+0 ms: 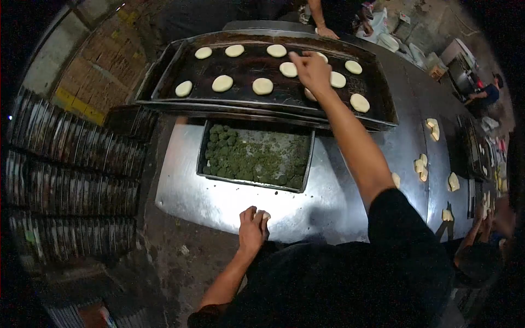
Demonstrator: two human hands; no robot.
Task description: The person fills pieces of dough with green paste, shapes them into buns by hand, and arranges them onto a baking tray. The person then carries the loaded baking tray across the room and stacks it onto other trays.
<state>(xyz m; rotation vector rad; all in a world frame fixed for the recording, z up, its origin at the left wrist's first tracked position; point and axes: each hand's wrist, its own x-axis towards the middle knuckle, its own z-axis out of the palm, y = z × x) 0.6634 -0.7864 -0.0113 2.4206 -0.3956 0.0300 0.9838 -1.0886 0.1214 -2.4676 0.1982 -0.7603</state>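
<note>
Nearest on my feed, the left hand (252, 227) is resting by the close edge of the desk (180, 183), its grip curling round a pale lump (266, 216) that the fingers are partly hiding. Past it, a box (308, 164) is holding green balls (220, 143). Farther off, I am holding the right hand (313, 71) out over a tray (249, 64) that is running lengthwise left to right. Round dough pieces (222, 83) are lying in it, showing no clear long axis; one disc (289, 69) is sitting just on the near side of the right fingertips, far beyond the left hand. I cannot tell whether the right grip is pinching anything.
</note>
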